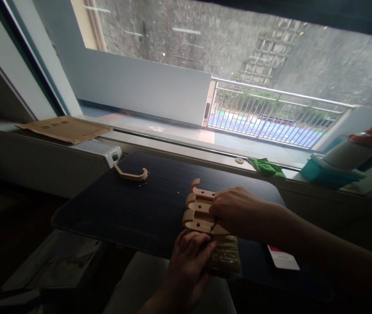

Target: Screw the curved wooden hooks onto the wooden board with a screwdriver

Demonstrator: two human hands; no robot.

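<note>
Several curved wooden hooks (192,218) with dark screw holes lie side by side near the front of the dark table. My left hand (191,250) is closed, its fingers pressing on the nearest wooden hook and on a shiny plastic-wrapped bundle (227,257) below it. Over the hooks' right ends, my right hand (233,207) is closed in a pinch. A small dark thin piece (213,225), perhaps metal, shows beneath its fingers; the rest of what it holds is hidden. A separate wooden hook (132,176) rests at the table's far left, with small screws (143,184) beside it.
The dark table (147,213) stands against a windowsill. On the sill are a brown envelope (66,129), a roll of tape (239,160), a green cloth (266,167) and a teal box (325,171). A white and red card or box (284,259) lies right of my hands.
</note>
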